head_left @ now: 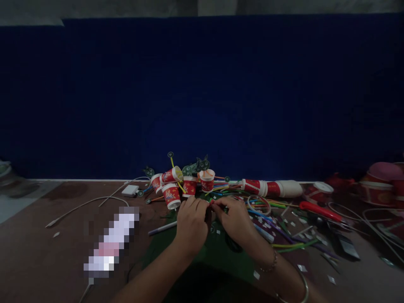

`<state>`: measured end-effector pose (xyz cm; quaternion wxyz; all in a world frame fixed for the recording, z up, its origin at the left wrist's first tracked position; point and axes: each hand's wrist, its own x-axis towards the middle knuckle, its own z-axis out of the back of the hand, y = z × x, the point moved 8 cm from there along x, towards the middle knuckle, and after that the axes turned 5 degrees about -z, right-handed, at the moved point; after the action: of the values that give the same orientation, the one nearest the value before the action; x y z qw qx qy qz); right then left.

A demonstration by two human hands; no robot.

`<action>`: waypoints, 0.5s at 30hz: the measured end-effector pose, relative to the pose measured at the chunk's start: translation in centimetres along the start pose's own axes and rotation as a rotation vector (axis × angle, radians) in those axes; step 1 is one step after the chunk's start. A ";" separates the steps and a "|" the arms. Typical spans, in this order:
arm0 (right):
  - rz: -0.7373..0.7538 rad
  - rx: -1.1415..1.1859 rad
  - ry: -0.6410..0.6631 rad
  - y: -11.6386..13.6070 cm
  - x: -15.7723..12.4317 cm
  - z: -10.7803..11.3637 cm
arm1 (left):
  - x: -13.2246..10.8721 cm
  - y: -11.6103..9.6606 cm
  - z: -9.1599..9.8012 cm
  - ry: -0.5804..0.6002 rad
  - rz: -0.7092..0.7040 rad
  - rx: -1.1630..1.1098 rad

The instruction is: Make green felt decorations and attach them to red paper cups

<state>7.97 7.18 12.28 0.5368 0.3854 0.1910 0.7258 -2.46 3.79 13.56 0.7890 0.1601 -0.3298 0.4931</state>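
Observation:
My left hand [192, 223] and my right hand [235, 219] meet at the middle of the table, fingers bent and closed in pinches. A small piece with red and green on it [211, 202] shows between the fingertips; its kind is too small and covered to tell. Just beyond my left hand are red printed paper cups, among them one tilted with its rim down [171, 194] and another behind my knuckles [190, 185]. Dark round cut-outs with cat-like ears [203, 163] stand at the cups. Under my hands lies a dark green mat [164, 248].
Coloured pipe cleaners [268, 219] and paper scraps spread right of my hands. Stacked cups [274, 188] lie sideways behind them, near red-handled scissors [320, 210]. A pen [162, 228], a white adapter [129, 191] with cable, and a blurred-out device [112, 244] are at left. A dark blue partition [202, 92] rises behind.

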 end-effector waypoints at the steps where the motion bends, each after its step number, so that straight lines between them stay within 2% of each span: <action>1: -0.015 0.009 0.013 -0.1 0.0 -0.1 | -0.1 -0.2 -0.2 0.016 -0.009 0.018; 8: -0.087 0.086 0.088 -1.0 0.1 -1.3 | -0.6 -1.4 -1.0 0.095 -0.088 0.131; 15: -0.087 0.078 0.086 -1.2 0.2 -1.5 | -0.8 -1.4 -1.5 0.108 -0.090 0.091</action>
<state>7.59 7.99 10.55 0.5438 0.3658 0.2585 0.7096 -0.91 3.49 12.06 0.8189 0.1836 -0.2564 0.4795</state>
